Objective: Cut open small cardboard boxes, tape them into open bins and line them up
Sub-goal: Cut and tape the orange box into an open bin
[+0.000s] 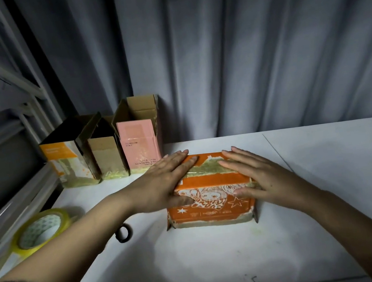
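Orange box [208, 185] lies flat on the white table [196, 258], near its middle, printed side up, with a strip of yellowish tape across its top face; left hand [162, 184] rests flat on the box's left portion, fingers straight and close together, thumb laid along the near face; right hand [254, 176] rests flat on the right portion, fingers straight and slightly spread, thumb likewise on the near face; neither hand grips anything; three open-topped bins stand side by side at the table's rear left: orange-and-white bin [67, 157] outermost, plain brown bin [106, 152] in the middle, pink bin [140, 137] nearest the box, all touching or very nearly so, taped along their bases; roll of yellow tape [40, 230] lies at the left table edge, tilted; a black ring, possibly a scissor handle [122, 232], shows beside the left forearm, the rest hidden; grey curtain [239, 49] hangs behind the table
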